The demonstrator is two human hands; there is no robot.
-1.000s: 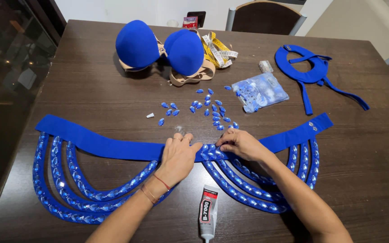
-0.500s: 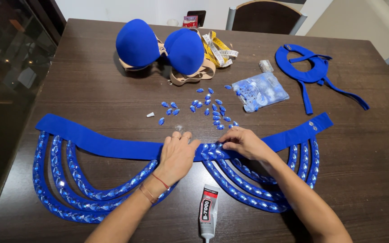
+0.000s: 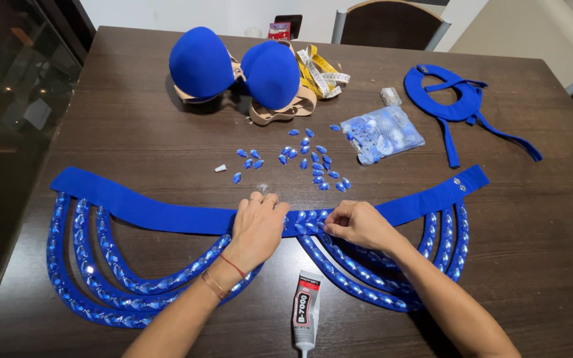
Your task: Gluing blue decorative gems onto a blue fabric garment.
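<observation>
The left hand lies palm down, fingers spread flat, pressing on the blue fabric belt at the centre of the frame, gripping nothing. Just to its right, the right hand has its fingers curled together, fingertips pinched over a row of blue gems fixed to the belt's middle; whether it pinches a single gem cannot be told. The belt runs across the dark wooden table from centre left to centre right, with gem-covered loops hanging below it on both sides. A tube of glue lies at the bottom centre, between the forearms. Loose blue gems are scattered just above the hands, near a clear bag of gems. In the upper part of the frame sit a blue padded bra, a yellow tape measure beside it, and a blue collar piece at upper right.
</observation>
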